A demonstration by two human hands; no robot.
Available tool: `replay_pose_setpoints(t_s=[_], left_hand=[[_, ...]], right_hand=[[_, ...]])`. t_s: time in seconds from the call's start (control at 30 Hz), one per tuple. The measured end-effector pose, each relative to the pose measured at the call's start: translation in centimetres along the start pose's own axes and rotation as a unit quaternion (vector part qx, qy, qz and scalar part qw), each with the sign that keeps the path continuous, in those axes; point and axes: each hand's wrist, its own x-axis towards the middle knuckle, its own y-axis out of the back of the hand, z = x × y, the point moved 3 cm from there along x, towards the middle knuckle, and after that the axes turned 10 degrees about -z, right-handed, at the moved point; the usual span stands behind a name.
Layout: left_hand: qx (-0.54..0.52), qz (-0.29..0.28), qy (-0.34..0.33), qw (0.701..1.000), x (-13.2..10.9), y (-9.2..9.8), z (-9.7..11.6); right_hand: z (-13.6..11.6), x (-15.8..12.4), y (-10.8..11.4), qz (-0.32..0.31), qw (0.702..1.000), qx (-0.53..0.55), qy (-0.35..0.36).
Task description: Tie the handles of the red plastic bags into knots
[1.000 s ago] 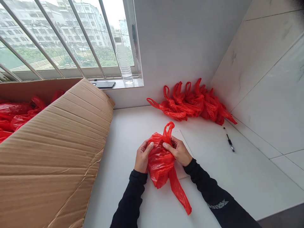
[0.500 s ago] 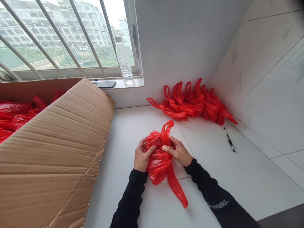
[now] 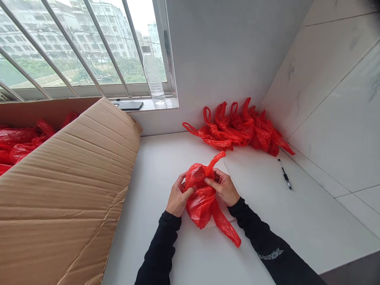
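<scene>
Red plastic bag is between both hands, front-centre over the white table, partly covering a white sheet. Left hand grips its left side, thumb on top. Right hand pinches upper right near the base of the raised handle; second handle trails down, toward the right. More red bags piled behind, against the wall. Pen right of hands. Cardboard box at left, red bags inside.
</scene>
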Motion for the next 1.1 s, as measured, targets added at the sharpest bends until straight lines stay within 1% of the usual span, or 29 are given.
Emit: replay_pose_setpoints(t_s=[0.2, 0.27, 0.37, 0.47, 0.53, 0.6, 0.67, 0.77, 0.93, 1.1], left_hand=[[-0.032, 0.052, -0.035, 0.998, 0.2, 0.6, -0.5], [-0.029, 0.055, -0.038, 0.997, 0.3, 0.7, -0.6], [-0.03, 0.034, -0.027, 0.999, 0.3, 0.4, -0.7], [-0.026, -0.001, -0.017, 1.0, 0.1, -0.1, -0.5], [-0.008, -0.026, -0.011, 1.0, 0.0, -0.4, -0.3], [0.012, -0.038, -0.007, 0.999, 0.0, -0.6, -0.2], [0.02, -0.037, -0.009, 0.999, 0.0, -0.6, -0.2], [0.008, -0.019, -0.023, 1.0, 0.0, -0.6, -0.2], [-0.009, 0.011, -0.04, 0.999, -0.1, -0.3, -0.1], [-0.009, 0.023, -0.051, 0.998, -0.2, -0.1, 0.0]], right_hand=[[-0.1, 0.0, -0.2, 0.001, 0.998, -0.059, 0.008], [-0.1, 0.0, -0.1, 0.004, 0.998, -0.069, 0.011], [0.0, 0.1, 0.1, 0.021, 0.999, -0.047, 0.015], [0.0, 0.1, 0.5, 0.051, 0.998, -0.013, 0.027], [0.0, 0.2, 0.8, 0.069, 0.997, 0.006, 0.037], [-0.1, 0.2, 0.8, 0.076, 0.996, 0.02, 0.044], [-0.2, 0.1, 0.8, 0.074, 0.996, 0.027, 0.046], [-0.3, 0.1, 0.5, 0.062, 0.997, 0.025, 0.041], [-0.2, 0.1, -0.1, 0.022, 1.0, -0.01, 0.018], [-0.2, 0.0, -0.2, -0.006, 1.0, -0.001, 0.006]])
